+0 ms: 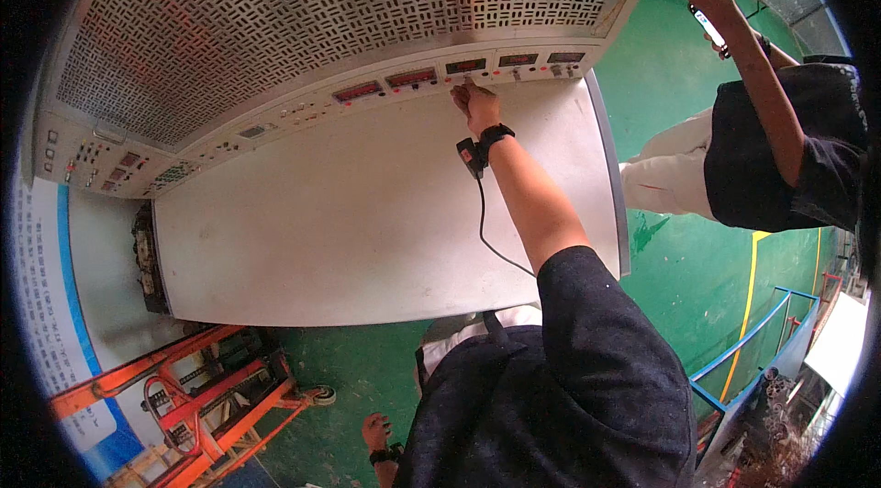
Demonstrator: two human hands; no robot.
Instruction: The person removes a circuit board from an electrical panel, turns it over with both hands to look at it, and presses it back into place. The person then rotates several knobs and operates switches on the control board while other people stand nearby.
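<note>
My right hand reaches up to the lower strip of a grey control panel. Its fingers are curled together against the panel, just under a digital meter; whatever small control they grip is hidden. A dark strap with a small black device sits on my right wrist, and a black cable runs from it toward my body. Down by my left side hangs my left hand, loosely open with nothing visible in it, away from the white worktop.
A perforated metal cover rises above the panel. At the right stands another person, one hand near the cabinet's corner, the other by a phone. Orange metal frames on wheels stand lower left; a blue rail lower right.
</note>
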